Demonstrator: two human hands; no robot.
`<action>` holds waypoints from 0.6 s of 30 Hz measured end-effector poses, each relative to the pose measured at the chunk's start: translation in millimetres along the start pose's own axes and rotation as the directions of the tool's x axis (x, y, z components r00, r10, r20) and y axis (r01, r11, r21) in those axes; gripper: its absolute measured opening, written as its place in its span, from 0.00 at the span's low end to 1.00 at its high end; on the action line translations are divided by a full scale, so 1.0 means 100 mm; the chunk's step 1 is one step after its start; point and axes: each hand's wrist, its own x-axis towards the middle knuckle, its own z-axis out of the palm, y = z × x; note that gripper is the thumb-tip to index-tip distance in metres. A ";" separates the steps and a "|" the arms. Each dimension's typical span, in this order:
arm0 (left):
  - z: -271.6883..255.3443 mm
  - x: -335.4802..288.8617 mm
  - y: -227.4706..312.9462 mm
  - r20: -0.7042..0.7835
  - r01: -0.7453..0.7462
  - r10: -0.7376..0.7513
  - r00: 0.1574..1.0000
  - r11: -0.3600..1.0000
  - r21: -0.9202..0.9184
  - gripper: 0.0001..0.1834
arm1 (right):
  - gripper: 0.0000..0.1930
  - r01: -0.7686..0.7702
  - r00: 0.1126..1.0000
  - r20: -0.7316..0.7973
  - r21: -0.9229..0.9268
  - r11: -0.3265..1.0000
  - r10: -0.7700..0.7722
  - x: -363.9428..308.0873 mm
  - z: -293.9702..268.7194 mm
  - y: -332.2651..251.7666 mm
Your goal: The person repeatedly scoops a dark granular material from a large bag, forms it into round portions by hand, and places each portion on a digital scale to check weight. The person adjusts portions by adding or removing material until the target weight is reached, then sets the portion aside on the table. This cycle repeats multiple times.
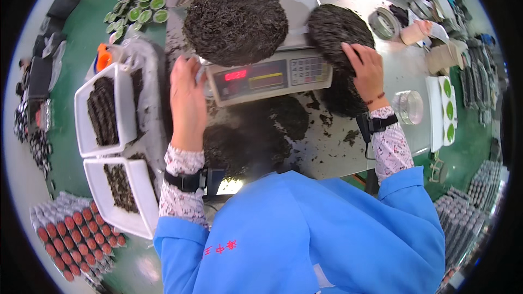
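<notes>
A large round cake of dark dried seaweed (237, 24) lies on a digital scale (272, 79) with a lit red display. My right hand (368, 71) grips the lower edge of a second round seaweed cake (338, 30), tilted and slightly blurred, right of the scale; more dark seaweed hangs or lies below it. My left hand (188, 100) is at the scale's left side, its fingers stretched upward and the thumb apart. A clear rounded object (207, 84) shows beside its thumb, partly hidden. Below the scale, dark seaweed (245, 136) lies on the metal table (327, 158).
Two white tubs (80, 110) with dark seaweed stand left of the table. On the right are a clear round container (407, 108), a tape roll (384, 23) and a white tray of green-lidded packs (434, 114). Green-lidded tubs (144, 5) cover the floor at upper left.
</notes>
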 end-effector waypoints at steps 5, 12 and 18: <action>-1.12 -0.36 -0.59 -0.266 0.101 0.044 0.963 0.855 0.509 0.24 | 0.39 -0.418 0.897 0.080 -0.164 0.893 0.435 -1.00 0.18 0.34; -2.79 -1.58 -1.47 -0.531 0.571 0.211 0.821 -0.253 0.781 0.51 | 0.42 -0.412 0.761 0.494 -0.135 0.901 0.422 -1.67 0.66 0.34; -2.56 -1.60 -1.44 -0.581 0.595 0.137 0.803 -0.119 0.795 0.44 | 0.37 -0.187 0.896 0.412 0.011 0.982 0.166 -1.17 0.35 -0.06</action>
